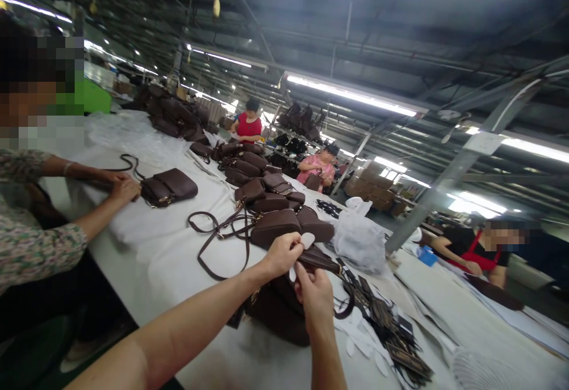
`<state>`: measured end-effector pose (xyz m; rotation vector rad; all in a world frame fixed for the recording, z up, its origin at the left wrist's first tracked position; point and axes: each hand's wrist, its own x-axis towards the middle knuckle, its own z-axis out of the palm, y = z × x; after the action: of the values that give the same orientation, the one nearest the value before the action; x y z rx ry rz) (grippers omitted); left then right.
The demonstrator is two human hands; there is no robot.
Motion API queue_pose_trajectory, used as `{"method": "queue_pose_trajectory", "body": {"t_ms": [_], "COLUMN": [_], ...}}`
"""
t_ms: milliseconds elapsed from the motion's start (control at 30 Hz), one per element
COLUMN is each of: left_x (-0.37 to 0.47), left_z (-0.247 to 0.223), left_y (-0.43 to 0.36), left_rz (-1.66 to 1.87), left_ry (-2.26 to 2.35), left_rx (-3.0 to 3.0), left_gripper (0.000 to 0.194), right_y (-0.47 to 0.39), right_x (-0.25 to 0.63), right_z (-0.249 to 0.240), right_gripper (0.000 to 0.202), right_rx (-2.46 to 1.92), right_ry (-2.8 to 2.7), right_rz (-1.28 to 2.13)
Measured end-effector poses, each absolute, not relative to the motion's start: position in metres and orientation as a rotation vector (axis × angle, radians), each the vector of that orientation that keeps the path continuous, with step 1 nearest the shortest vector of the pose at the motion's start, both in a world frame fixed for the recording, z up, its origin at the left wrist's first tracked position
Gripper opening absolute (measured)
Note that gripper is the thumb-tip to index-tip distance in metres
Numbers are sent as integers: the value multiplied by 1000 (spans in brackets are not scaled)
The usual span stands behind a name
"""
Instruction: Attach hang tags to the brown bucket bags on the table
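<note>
A dark brown handbag [280,316] lies on the table under my hands, its zipped top facing up. My left hand [284,255] is closed in a pinch over the bag, with a rounded white strip [307,240] poking out beyond the fingers. Just below it, my right hand [315,292] pinches close to the zipper. Another white rounded end shows between the hands; I cannot tell whether it belongs to the same strip. Fingers hide part of the zipper. A dark strap loop [345,304] sits to the right of my right hand.
Brown bags [275,224] with straps crowd the table ahead. To the right lie white strips [362,339], dark tags [391,331] and a clear plastic bag [360,236]. At left, a co-worker's hands [124,188] touch a strap beside a brown bag [171,187]. More people work farther back.
</note>
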<state>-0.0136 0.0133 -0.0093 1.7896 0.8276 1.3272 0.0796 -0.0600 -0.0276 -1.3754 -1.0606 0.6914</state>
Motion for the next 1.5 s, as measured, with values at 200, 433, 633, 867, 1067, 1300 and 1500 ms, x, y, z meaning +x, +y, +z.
{"method": "queue_pose_trajectory", "body": {"t_ms": [200,433,633,867,1067,1300,1500], "left_x": [-9,-5,-4,-3,-6,-5,-5], "left_z": [-7,-6,-6,-8,-13,-20,-23], "left_y": [9,20,30,20,9,4,3], "left_rz": [1306,1190,1144,1220,1289,1364,1396], "left_ry": [853,906,908,799,729,619,545], "left_rx": [1856,1859,1825,1861,1872,1833,1869], "left_gripper": [15,13,15,13,15,17,27], "right_y": [-77,-93,-102,-89,-69,-61,-57], "right_x": [89,103,129,112,107,108,110], "right_z": [-28,-28,-44,-31,1,9,7], "right_gripper": [27,29,44,29,52,57,57], "right_rx": [-1515,-1402,-1308,-1314,-1293,-1260,-1288], "right_ry": [-1382,-1830,-1988,-1548,-1086,-973,-945], "right_rz": [389,36,-106,232,785,954,1045]}}
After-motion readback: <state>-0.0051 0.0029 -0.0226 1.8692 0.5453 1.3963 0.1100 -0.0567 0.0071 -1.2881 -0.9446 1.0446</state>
